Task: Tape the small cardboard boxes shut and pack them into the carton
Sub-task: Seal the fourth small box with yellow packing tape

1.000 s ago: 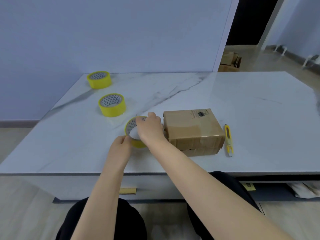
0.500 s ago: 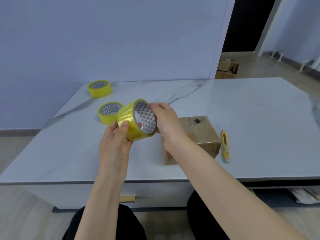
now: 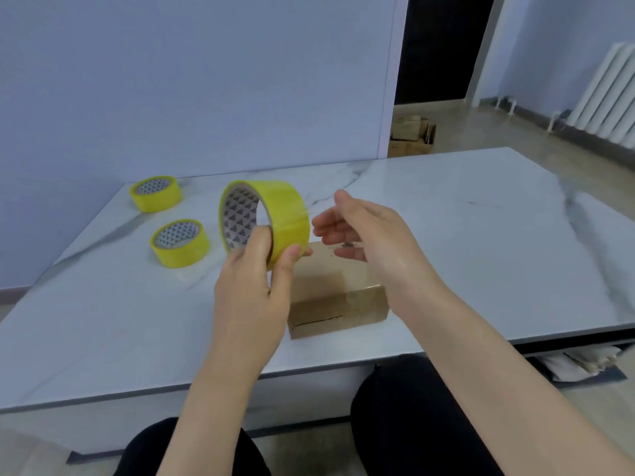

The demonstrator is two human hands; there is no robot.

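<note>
Judging by how things lay, I was near the start of the job: no tape end was pulled free that I could see, and nothing had been packed. My left hand (image 3: 254, 286) held the tape roll (image 3: 264, 221) up on edge above the table (image 3: 481, 252), my thumb on its yellow outer band and my fingers hooked into the patterned core. My right hand (image 3: 364, 231) was loose and spread, holding nothing, just beside the roll at its three o'clock and apparently not touching it; I judged it was about to feel for the tape's end. The only small box (image 3: 336, 300) I could see lay flat on the table below both hands, near the front edge. It was plain brown cardboard with a glossy band across the top that might have been tape, though a dark slit along the near side suggested that flap was not sealed. Two spare rolls sat flat, one (image 3: 180, 243) at the box's ten o'clock and the other (image 3: 156, 194) farther out the same way. Some cardboard boxes on the floor (image 3: 410, 135) stood well off at one o'clock; I could not tell whether the packing carton was among them.
</note>
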